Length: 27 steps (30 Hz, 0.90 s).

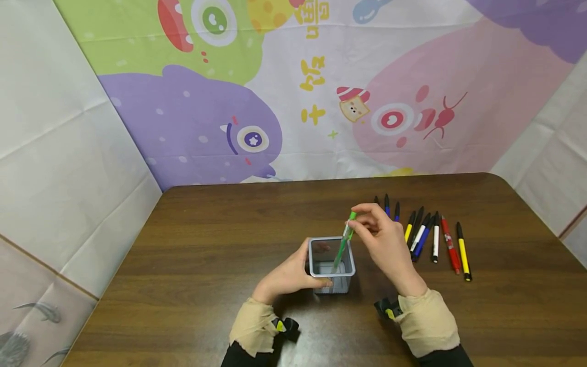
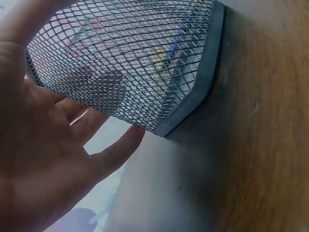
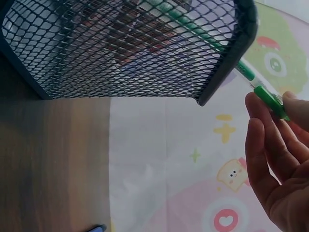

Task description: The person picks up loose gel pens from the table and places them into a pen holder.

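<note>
In the head view, the left hand [image 1: 286, 271] gripped the side of the mesh holder [image 1: 335, 285], while the right hand [image 1: 387, 247] pinched a green pen [image 1: 341, 252] near its upper end, the pen slanting inside the holder. Placing it there seemed the step in hand; the next move probably called for lowering it, then loosening the pinch. Loose pens [image 1: 418, 238] lay to the right; bare surface [image 1: 192, 255] stretched left. In the left wrist view, bare wood lay beyond the holder's solid dark edge. In the right wrist view, the pen crossed the rim, fingertips outside with room around them.
</note>
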### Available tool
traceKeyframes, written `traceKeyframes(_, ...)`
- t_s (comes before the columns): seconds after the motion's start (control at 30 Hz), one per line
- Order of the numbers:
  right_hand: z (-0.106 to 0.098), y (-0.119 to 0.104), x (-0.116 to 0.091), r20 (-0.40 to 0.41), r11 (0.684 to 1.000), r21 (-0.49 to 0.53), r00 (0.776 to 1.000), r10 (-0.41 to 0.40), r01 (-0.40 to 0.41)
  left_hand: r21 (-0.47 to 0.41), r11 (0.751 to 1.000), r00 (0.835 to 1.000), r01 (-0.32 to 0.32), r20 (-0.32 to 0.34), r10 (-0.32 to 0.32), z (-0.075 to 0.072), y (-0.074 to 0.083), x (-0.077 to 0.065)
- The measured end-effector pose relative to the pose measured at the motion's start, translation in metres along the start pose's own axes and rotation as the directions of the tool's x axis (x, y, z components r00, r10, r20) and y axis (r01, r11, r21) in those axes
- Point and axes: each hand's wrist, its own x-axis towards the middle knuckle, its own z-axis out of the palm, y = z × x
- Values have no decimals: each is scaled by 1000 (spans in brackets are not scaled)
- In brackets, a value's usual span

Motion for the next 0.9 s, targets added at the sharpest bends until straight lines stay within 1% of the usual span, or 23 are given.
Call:
traceKeyframes(0.13, 2, 1, -1, 15, 1000, -13, 1000, 11, -10, 0, 1000, 1000, 2, 1, -2, 0, 1, 0)
traceKeyframes(0.23, 4, 1, -1, 19, 1000, -23, 1000, 16, -15, -2, 1000, 1000, -1, 5, 1, 0, -2, 1)
traceKeyframes(0.33, 6, 1, -2, 25, 1000, -24, 1000, 18, -17, -2, 1000, 1000, -2, 5, 2, 1, -12, 4)
traceKeyframes(0.47, 8, 2, -2, 44, 999, -24, 999, 22, -21, 26, 1000, 1000, 0, -8, 1, 2, -29, 9)
traceKeyframes(0.53, 8, 2, -2, 58, 999, -38, 998, 25, -23, 36, 999, 1000, 4, -13, -3, 2, -33, 10)
traceKeyframes(0.73, 9, 0, -3, 99, 997, -72, 994, 37, -30, 15, 999, 1000, 31, -3, -31, 1, -34, 9)
traceKeyframes(0.9, 11, 1, -4, 123, 995, -94, 991, 50, -38, 12, 1000, 1000, 26, 1, -26, 1, -33, 9)
